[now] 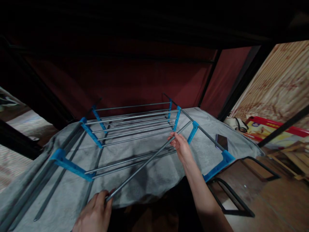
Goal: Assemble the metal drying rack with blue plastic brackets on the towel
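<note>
A long grey metal rod [142, 166] runs slantwise across the view, its near end in my left hand [95, 211]. Farther along, my right hand [179, 143] pinches the same rod between thumb and fingers. Beyond my right hand, its far end lies near a blue plastic bracket [193, 131] on the right side; whether they touch I cannot tell. Behind the rod stands a partly built rack with several thin crossbars [135, 125] between blue brackets. At the near left, another blue bracket [71, 166] carries crossbar ends. The nearest right bracket [218, 166] overhangs the bed's front edge.
Grey cloth [154, 190] covers the surface beneath the rack. Loose dark bars [60, 180] lie at the left. A phone [221, 142] rests at the right. Black tubular frames [233, 196] stand near the floor, beside a red and yellow box [272, 129]. Dark posts [243, 77] bound the space.
</note>
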